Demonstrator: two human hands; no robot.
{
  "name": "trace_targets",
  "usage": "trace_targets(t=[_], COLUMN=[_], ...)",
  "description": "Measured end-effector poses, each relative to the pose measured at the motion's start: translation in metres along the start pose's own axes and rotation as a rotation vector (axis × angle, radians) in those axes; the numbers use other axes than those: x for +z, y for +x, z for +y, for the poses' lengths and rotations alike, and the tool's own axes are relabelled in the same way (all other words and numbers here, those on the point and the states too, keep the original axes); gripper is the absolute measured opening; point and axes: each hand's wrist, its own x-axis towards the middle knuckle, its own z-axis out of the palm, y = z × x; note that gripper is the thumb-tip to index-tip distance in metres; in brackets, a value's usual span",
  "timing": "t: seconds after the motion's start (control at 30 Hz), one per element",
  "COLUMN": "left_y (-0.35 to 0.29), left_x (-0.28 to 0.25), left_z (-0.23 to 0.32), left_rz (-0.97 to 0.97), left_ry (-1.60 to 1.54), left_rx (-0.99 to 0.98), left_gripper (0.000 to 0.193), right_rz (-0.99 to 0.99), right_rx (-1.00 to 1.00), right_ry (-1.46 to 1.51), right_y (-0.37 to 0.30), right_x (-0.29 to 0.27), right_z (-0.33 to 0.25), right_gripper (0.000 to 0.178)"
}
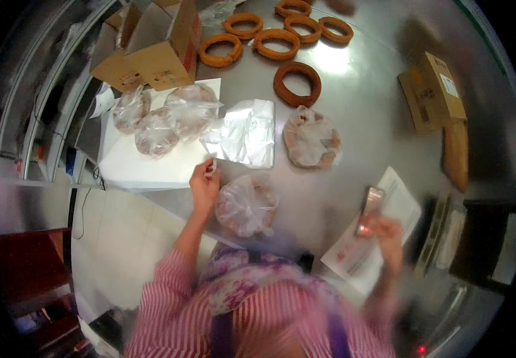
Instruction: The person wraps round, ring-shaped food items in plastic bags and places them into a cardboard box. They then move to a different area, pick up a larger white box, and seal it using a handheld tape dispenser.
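My left hand (205, 185) is closed, pinching a small whitish scrap of plastic (211, 169) by the stack of white plastic bags (249, 134). Just right of that wrist sits a round brown item in a knotted clear bag (246, 206). My right hand (386, 232), blurred, grips a small, shiny, oblong thing with a dark rim (370, 206); its kind is unclear. Beneath that hand lies a printed white sheet (398, 194). Another bagged brown ring (312, 138) rests farther off, mid-table.
Several brown ring-shaped baked pieces (276, 45) lie at the back, with a darker ring (297, 85) nearer. Bagged rounds (156, 132) sit on a white board (144, 167) at left. An open carton (162, 62) stands behind them; more cardboard (434, 95) is at right.
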Motion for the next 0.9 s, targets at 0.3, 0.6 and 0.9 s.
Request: trace_targets(t=[0.3, 0.6, 0.9], left_y=[0.068, 0.07, 0.059], left_x=[0.042, 0.048, 0.014], left_z=[0.016, 0.0, 0.002], left_rz=[0.031, -0.151, -0.073], left_ry=[0.397, 0.283, 0.143], left_rx=[0.417, 0.355, 0.25], left_gripper=[0.048, 0.053, 0.048], right_rz=[-1.034, 0.025, 0.226], right_rx=[-0.539, -0.318, -0.379], right_ry=[0.553, -0.409, -0.693], right_y=[0.08, 0.216, 0.289], right_x=[0.146, 0.143, 0.166], right_z=[-0.12, 0.011, 0.1], right_gripper=[0.034, 0.023, 0.022])
